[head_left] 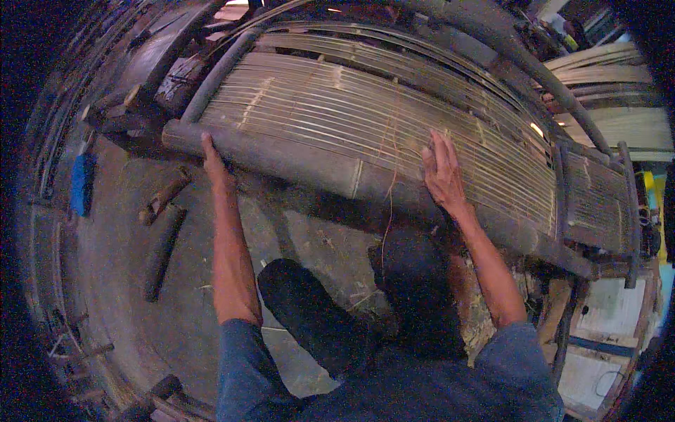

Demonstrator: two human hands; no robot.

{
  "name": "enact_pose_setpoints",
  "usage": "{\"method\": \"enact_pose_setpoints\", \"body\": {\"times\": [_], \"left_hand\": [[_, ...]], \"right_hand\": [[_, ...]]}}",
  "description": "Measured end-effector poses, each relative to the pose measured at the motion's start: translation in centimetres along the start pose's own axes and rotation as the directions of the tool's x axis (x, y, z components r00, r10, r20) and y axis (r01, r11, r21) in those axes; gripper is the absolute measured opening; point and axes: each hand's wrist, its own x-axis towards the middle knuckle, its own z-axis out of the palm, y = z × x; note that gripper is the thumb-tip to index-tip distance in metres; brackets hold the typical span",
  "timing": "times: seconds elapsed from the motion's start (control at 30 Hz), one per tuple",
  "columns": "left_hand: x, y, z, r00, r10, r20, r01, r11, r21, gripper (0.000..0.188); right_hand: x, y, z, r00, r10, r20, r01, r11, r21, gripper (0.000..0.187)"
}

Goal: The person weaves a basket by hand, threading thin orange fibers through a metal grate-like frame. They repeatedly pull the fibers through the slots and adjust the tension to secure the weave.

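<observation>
A bamboo bench or bed frame with rows of thin slats slants across in front of me. Along its near side runs a thick bamboo pole. Near the pole's left end, my left hand grips its near edge, with part of the fingers hidden. My right hand lies over the slats just beyond the pole, its fingers stretched out. Beside that hand, a thin reddish cord crosses the slats and hangs down over the pole. Whether the right fingertips touch the cord is unclear.
On the floor at left lie a dark bamboo length, a short brown piece and a blue object. A smaller slatted panel joins the frame's right end. Bundled strips sit at far right, above a white box-like panel.
</observation>
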Motion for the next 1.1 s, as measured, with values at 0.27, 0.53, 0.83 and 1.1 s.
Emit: {"method": "enact_pose_setpoints", "body": {"times": [0.27, 0.53, 0.83, 1.1], "left_hand": [[-0.6, 0.1, 1.2, 0.999, -0.034, 0.011, 0.034, 0.999, -0.012, 0.091], [1.1, -1.0, -0.1, 0.983, -0.182, -0.031, 0.183, 0.983, 0.032, 0.093], [1.1, -1.0, -0.5, 0.987, -0.154, 0.041, 0.156, 0.987, -0.035, 0.088], [-1.9, 1.3, 2.1, 0.990, -0.139, -0.015, 0.140, 0.989, 0.056, 0.086]], "right_hand": [[-0.4, 0.2, -1.0, 1.000, 0.014, 0.000, -0.014, 0.996, 0.092, 0.033], [1.2, -2.7, -0.5, 0.970, 0.022, 0.243, -0.004, 0.997, -0.073, 0.033], [3.5, -7.5, 3.6, 0.962, -0.112, 0.249, 0.019, 0.937, 0.348, 0.021], [2.3, -5.7, 2.6, 0.944, -0.258, 0.205, 0.067, 0.759, 0.647, 0.016]]}}
